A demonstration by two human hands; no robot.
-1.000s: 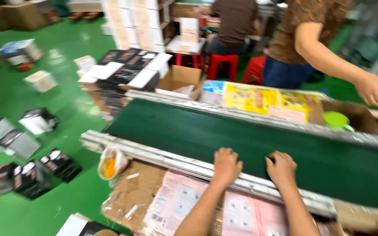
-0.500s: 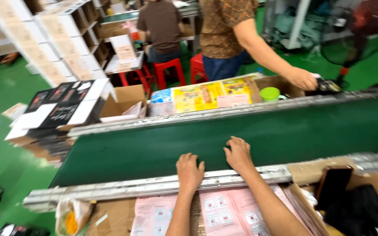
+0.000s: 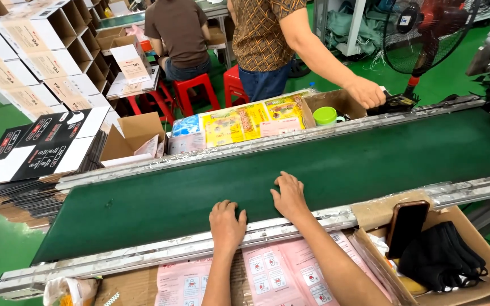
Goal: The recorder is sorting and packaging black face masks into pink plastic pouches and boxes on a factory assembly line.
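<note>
Both of the person's hands lie flat on the near edge of the green conveyor belt [image 3: 324, 164], palms down, fingers loosely spread, holding nothing. The left hand [image 3: 227, 224] sits over the near metal rail [image 3: 160, 252], its fingertips just onto the belt; the right hand [image 3: 289, 195] is a little further along to the right and reaches slightly deeper onto the green surface. The belt's long axis runs left to right across the view, rising toward the right, and it lies straight ahead of both hands. The stretch in front of them carries no goods.

Below the wrists, pink printed sheets [image 3: 282, 277] lie on cardboard. To the right stands an open cardboard box [image 3: 486, 249] with black fabric [image 3: 440, 258] inside and a dark phone [image 3: 406, 226] propped against its wall.

Across the belt, a co-worker's hand [image 3: 367, 92] reaches toward a small dark object at the far rail. Near it stand yellow printed packets [image 3: 245, 122] and a green lidded cup [image 3: 325, 115] in a carton. Further left are black-and-white flat cartons [image 3: 41, 150], and another person sits on a red stool [image 3: 191, 90].
</note>
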